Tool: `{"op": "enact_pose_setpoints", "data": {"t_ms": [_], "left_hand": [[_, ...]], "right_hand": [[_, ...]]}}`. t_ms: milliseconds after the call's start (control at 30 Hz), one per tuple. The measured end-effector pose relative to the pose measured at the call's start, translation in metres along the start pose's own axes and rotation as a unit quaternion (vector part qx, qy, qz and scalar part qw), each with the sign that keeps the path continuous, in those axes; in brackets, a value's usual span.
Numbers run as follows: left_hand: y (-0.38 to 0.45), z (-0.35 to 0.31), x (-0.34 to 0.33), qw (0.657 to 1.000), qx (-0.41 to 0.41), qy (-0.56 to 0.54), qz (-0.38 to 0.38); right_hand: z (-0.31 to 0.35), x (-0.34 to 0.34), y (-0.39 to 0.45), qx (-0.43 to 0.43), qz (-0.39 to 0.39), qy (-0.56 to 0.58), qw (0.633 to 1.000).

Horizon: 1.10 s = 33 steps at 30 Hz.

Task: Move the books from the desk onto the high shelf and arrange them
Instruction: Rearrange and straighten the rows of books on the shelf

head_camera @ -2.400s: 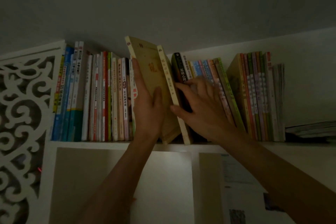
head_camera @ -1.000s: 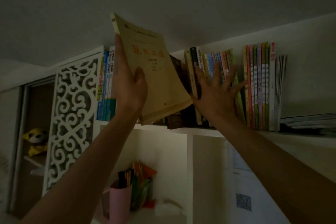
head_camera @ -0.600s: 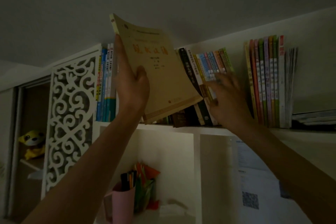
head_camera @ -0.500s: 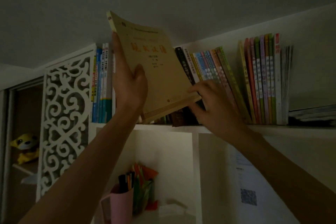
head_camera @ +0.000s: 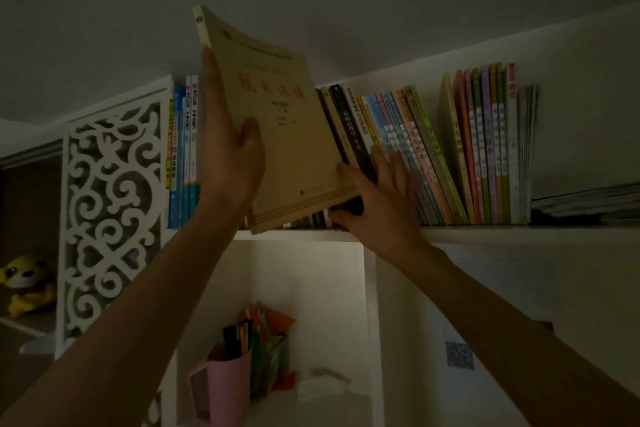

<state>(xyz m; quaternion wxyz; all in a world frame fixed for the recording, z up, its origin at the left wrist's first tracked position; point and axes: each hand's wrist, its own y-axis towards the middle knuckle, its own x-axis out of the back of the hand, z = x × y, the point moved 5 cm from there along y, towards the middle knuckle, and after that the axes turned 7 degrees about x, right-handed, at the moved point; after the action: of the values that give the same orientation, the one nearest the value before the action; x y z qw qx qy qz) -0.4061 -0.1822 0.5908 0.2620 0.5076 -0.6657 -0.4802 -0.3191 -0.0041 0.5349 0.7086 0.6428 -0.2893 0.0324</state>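
My left hand (head_camera: pixel 230 152) grips a large tan paperback (head_camera: pixel 287 135) by its spine edge, thumb on the front cover, and holds it tilted in front of the high shelf (head_camera: pixel 485 231). Its lower corner hangs just above the shelf's front edge. My right hand (head_camera: pixel 377 198) reaches under that corner, with its thumb on a dark book (head_camera: pixel 349 135) that leans left and its fingers spread against the thin leaning books (head_camera: pixel 412 142) beside it. Further right several upright books (head_camera: pixel 485 146) stand in a row. Blue-spined books (head_camera: pixel 183 149) stand left of my left hand.
A white carved fretwork panel (head_camera: pixel 110 211) closes the shelf's left end. A flat stack of magazines (head_camera: pixel 585 201) lies at the shelf's right. Below, a pink pen cup (head_camera: pixel 221 388) stands in a cubby, and a yellow plush toy (head_camera: pixel 24 284) sits far left.
The tan book came out of the row and now hangs lifted in my left hand. My right hand slid from the leaning thin books down to the dark book under the tan book's corner.
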Motion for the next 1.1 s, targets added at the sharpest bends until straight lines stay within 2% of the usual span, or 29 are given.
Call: {"op": "enact_pose_setpoints", "data": {"t_ms": [200, 333, 467, 567, 667, 800, 1000, 1100], "left_hand": [[-0.005, 0.01, 0.032, 0.999, -0.005, 0.037, -0.002], [-0.011, 0.011, 0.05, 0.999, -0.006, 0.039, 0.003], [-0.016, 0.009, 0.063, 1.0, 0.015, 0.007, -0.008], [-0.014, -0.003, 0.065, 1.0, 0.001, -0.013, -0.022], [-0.009, -0.017, 0.056, 0.999, -0.023, -0.024, -0.026], [-0.007, -0.027, 0.032, 0.998, -0.038, -0.052, -0.02], [-0.009, -0.036, -0.003, 0.995, -0.026, -0.093, -0.02], [-0.007, -0.028, -0.013, 0.997, -0.026, -0.061, -0.034]], "right_hand": [[-0.008, -0.005, 0.007, -0.091, 0.039, -0.055, 0.994], [-0.006, -0.01, 0.009, -0.09, 0.026, -0.136, 0.986], [-0.005, -0.008, 0.014, -0.081, 0.046, -0.111, 0.99], [-0.008, 0.013, 0.028, -0.054, -0.025, -0.1, 0.993], [-0.015, 0.018, 0.043, -0.06, -0.021, -0.113, 0.992], [-0.022, 0.015, 0.047, -0.033, 0.005, -0.205, 0.978], [-0.029, 0.022, 0.045, -0.036, 0.023, -0.235, 0.971], [-0.032, 0.028, 0.044, -0.025, 0.029, -0.229, 0.973]]}}
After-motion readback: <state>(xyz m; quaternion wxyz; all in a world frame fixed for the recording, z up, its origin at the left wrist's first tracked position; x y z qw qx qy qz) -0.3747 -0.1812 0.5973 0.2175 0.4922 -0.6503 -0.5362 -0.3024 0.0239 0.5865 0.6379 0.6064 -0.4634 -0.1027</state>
